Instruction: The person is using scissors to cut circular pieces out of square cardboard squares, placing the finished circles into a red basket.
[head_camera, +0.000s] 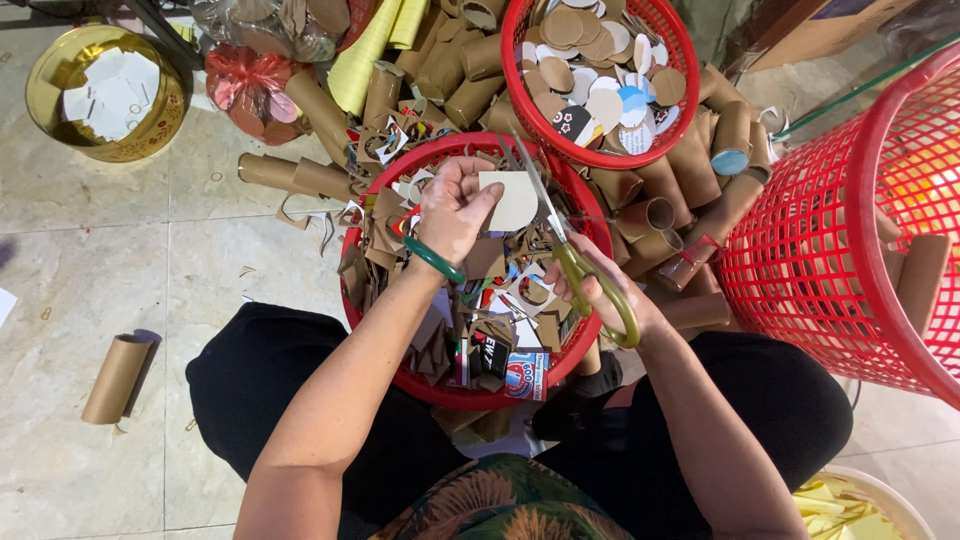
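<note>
Pale tile floor (90, 260), cardboard tubes (330, 110) heaped, red baskets (800, 250) crowding

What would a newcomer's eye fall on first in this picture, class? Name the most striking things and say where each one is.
At the centre, the left hand holds a pale cardboard piece while the right hand works green-handled scissors over a red basket of scraps. Above it sits a second red basket filled with cut cardboard discs, ringed by brown cardboard tubes. A gold tin stands top left.
</note>
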